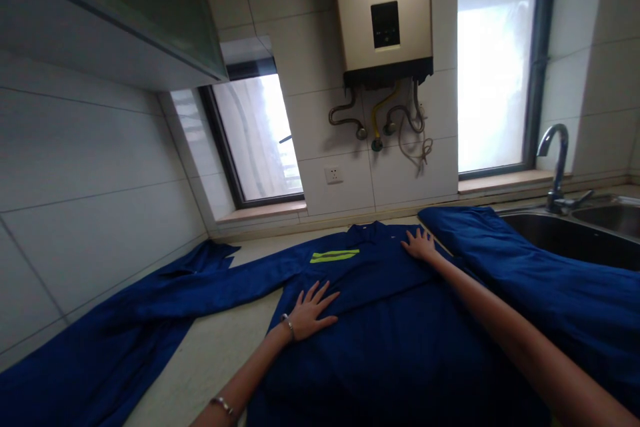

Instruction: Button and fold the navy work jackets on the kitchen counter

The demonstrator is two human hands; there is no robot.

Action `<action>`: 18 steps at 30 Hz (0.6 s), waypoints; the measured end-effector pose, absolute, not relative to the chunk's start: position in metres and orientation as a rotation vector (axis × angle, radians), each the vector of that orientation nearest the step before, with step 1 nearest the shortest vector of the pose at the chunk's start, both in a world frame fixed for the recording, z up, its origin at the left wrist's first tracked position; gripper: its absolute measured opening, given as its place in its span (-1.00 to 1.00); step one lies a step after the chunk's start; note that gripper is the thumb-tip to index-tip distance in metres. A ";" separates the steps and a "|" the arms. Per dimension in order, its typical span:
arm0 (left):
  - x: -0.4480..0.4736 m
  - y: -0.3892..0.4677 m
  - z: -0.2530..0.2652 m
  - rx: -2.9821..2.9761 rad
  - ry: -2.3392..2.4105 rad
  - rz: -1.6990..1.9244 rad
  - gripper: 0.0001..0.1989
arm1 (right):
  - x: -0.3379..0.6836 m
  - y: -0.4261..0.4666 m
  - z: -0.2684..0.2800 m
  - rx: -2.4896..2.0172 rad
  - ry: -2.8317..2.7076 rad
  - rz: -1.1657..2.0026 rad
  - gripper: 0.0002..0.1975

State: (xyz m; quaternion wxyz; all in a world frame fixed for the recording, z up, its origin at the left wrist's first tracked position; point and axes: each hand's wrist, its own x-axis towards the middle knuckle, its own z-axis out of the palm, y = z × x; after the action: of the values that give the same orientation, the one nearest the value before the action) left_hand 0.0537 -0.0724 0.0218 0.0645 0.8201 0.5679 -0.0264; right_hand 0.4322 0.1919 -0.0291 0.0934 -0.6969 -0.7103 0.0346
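A dark blue work jacket (390, 347) lies spread out on the counter, its collar toward the wall and a yellow-green reflective strip (334, 256) on its chest. My left hand (311, 315) rests flat on the jacket below that strip, fingers spread. Near the shoulder on the right, my right hand (420, 245) also lies open on the cloth. One sleeve stretches left and meets another blue garment (125, 320) along the left wall. A further blue garment (540, 280) lies to the right, beside my right forearm.
Pale countertop (210, 347) shows between the garments on the left. At the right are a sink (545, 233) and a faucet (559, 167). A water heater (385, 13) with pipes hangs on the tiled wall, above a socket (333, 175). An overhead cabinet (125, 20) juts out upper left.
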 end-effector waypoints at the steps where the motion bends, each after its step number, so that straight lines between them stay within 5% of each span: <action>1: 0.053 -0.072 0.021 2.476 1.710 -0.080 -0.34 | 0.429 0.192 -0.033 -2.060 -2.095 0.142 -0.21; 13: 0.061 -0.053 0.013 2.432 1.737 0.025 -0.35 | 0.424 0.223 -0.036 -2.016 -2.173 0.230 -0.21; 18: 0.021 -0.047 0.024 2.153 1.500 0.378 -0.44 | 0.425 0.222 -0.040 -1.980 -2.174 0.184 -0.26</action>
State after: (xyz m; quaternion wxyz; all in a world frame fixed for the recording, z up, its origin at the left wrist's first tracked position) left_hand 0.0210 -0.0469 0.0237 0.2430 0.7877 0.5489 0.1384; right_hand 0.4253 0.2225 -0.0401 0.0975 -0.6688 -0.7344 0.0621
